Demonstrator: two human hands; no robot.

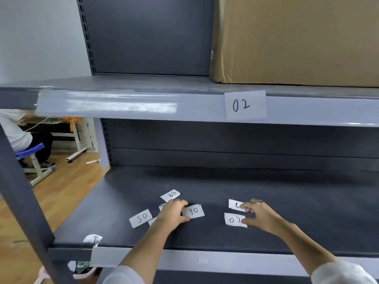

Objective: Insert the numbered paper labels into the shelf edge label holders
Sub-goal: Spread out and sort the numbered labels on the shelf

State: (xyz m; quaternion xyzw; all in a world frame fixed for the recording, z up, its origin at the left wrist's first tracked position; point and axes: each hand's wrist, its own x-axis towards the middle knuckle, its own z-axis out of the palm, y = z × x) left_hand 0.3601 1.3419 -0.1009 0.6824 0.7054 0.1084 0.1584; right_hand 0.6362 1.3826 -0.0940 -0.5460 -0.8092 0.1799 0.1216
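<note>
- Numbered paper labels lie scattered on the dark lower shelf: "50", "60", "90", "07".
- Left hand pinches the "90" slip; it covers other slips beneath.
- Right hand rests curled fingers on the "07" slip and a partly hidden one; whether it grips them is unclear.
- Upper shelf's label holder carries a "02" label.
- Cardboard box sits above.
- Seated person at left.
</note>
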